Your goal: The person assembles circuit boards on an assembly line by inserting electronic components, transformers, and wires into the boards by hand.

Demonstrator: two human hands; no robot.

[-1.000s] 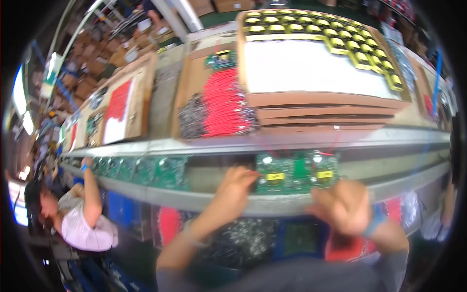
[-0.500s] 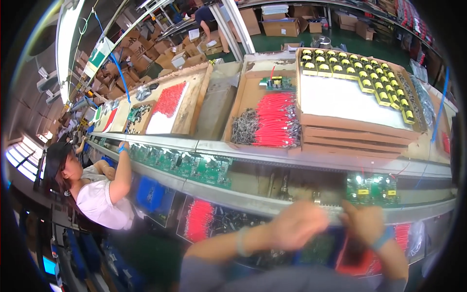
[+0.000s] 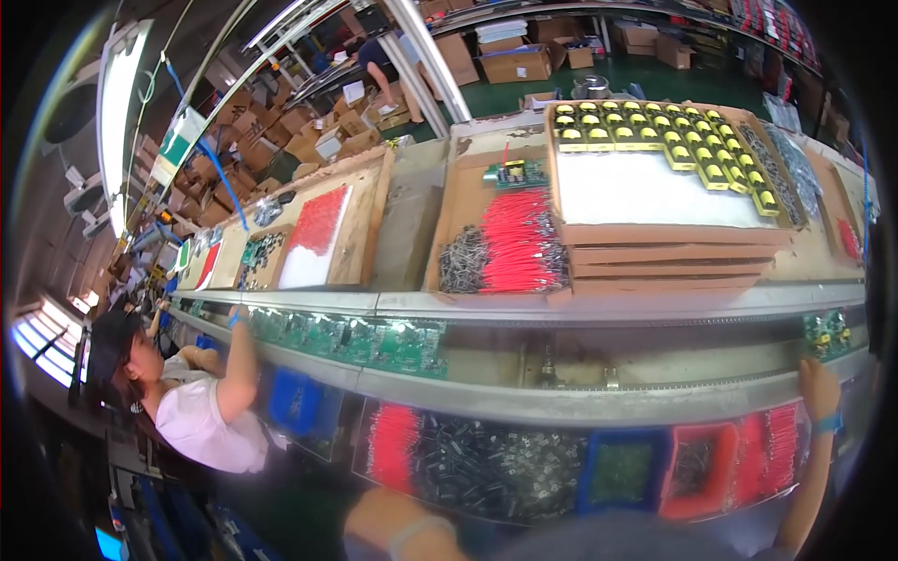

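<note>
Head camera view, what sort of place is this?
Most likely an electronics assembly line in a factory: a row of green circuit boards lies in a long track, yellow-and-black components fill part of a cardboard tray, and a co-worker sits alongside.

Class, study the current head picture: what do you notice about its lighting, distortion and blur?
Head view: the long white tube lamp at upper left glares, washed out; the grey metal conveyor rail bows across the fisheye image, whose corners go black; the person's bare left hand at the bottom looks soft and blurred, while the yellow-and-black blocky components look sharper.
</note>
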